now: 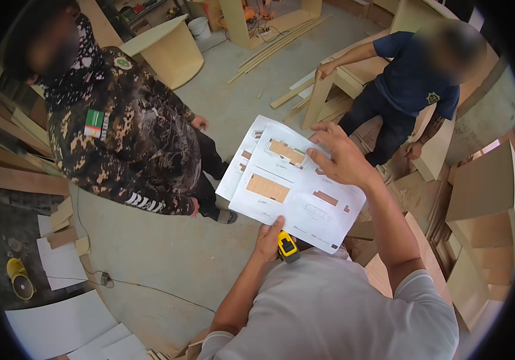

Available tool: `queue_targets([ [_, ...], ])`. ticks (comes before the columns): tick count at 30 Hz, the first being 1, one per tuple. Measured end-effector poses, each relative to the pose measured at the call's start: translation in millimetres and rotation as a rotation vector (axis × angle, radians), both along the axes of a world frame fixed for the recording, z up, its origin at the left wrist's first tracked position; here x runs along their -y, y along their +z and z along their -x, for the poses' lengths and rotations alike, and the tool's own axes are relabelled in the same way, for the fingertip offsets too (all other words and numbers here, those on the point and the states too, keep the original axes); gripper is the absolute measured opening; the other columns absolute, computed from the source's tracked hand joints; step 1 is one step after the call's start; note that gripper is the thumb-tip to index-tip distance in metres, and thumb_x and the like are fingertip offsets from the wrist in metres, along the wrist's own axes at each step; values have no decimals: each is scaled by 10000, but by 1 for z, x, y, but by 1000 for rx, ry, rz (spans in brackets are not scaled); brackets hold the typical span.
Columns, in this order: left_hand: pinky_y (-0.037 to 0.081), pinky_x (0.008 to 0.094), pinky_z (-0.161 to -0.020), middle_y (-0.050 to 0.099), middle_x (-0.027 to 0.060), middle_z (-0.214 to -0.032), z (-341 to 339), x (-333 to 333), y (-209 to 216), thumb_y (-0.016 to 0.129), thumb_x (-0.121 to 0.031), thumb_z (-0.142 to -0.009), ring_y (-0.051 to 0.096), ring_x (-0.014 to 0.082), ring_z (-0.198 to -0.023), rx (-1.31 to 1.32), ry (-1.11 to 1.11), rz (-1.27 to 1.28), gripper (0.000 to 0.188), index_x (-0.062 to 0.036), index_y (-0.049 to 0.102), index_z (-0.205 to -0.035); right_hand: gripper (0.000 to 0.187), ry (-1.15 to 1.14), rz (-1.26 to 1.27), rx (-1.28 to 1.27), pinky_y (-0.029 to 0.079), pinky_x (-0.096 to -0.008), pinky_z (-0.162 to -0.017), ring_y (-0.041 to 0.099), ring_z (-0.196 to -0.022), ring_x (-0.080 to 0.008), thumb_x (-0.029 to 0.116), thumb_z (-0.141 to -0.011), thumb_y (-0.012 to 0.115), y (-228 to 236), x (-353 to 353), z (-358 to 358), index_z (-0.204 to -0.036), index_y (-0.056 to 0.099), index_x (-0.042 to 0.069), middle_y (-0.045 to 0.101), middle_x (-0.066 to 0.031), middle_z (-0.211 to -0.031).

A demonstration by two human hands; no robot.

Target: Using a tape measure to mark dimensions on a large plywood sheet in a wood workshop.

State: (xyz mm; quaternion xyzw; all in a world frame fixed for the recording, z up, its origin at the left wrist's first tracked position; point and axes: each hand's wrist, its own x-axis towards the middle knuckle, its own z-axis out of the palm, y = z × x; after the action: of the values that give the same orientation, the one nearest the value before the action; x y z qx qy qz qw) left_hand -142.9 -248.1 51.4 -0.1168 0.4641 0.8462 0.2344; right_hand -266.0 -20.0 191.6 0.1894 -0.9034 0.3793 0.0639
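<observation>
My left hand (267, 241) grips the lower edge of several white printed sheets (305, 207), thumb on top and fingers hidden beneath. The sheets bear furniture drawings with tan and brown panels. Another sheet shows behind them at the left. Over the upper right part of the sheets is my right hand (343, 157), its fingers slightly bent and its thumb apart, holding nothing. Whether its fingertips touch the paper I cannot tell. A yellow and black tape measure (288, 247) sits right beside my left hand, below the paper's edge; whether the hand holds it is unclear.
A person in camouflage clothing (131, 120) stands at the left. Another in a dark blue shirt (410, 75) is at the far right, one hand on a wooden frame (317, 99). Wooden cabinets (485, 204), long strips (278, 48), white boards (65, 324) and a cable (149, 289) lie around.
</observation>
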Motion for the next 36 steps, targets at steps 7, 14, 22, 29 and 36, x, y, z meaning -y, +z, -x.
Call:
queue_targets([
  [7, 564, 298, -589, 668, 88, -952, -5, 4, 6, 533, -264, -1017, 650, 166, -690, 11, -18, 15, 317, -32, 529, -1233, 244, 8, -38, -18, 498, -375, -793, 621, -941, -338, 166, -918, 610, 5, -2, 4, -1082, 619, -15, 630, -206, -1022],
  [14, 563, 288, -590, 668, 81, -946, 3, 1, 9, 531, -296, -1019, 651, 155, -699, -7, -16, 3, 320, -45, 546, -1217, 396, 13, 147, 239, 495, -429, -883, 622, -1029, -395, 94, -906, 564, 34, 10, 6, -1301, 531, 85, 634, -213, -1137],
  [22, 554, 287, -602, 674, 69, -906, 13, 3, 11, 546, -301, -1012, 648, 146, -692, -17, -68, 52, 302, -44, 566, -1171, 508, 164, 55, 114, 457, -418, -976, 547, -1166, -360, 26, -900, 502, 39, 9, 32, -1396, 465, 129, 540, -175, -1297],
  [29, 558, 290, -603, 674, 59, -909, -5, 4, 11, 563, -311, -1003, 651, 147, -703, 3, -22, 46, 307, -50, 579, -1164, 533, 217, 133, 3, 436, -418, -1014, 531, -1172, -365, 27, -876, 506, 48, 31, 22, -1394, 452, 137, 518, -192, -1285],
  [36, 563, 286, -594, 673, 59, -918, -41, 25, 6, 583, -307, -993, 654, 143, -696, -66, 16, 64, 309, -49, 576, -1164, 537, 263, 62, -79, 473, -414, -944, 551, -1117, -363, 26, -865, 526, 45, 51, -22, -1384, 461, 149, 518, -178, -1223],
])
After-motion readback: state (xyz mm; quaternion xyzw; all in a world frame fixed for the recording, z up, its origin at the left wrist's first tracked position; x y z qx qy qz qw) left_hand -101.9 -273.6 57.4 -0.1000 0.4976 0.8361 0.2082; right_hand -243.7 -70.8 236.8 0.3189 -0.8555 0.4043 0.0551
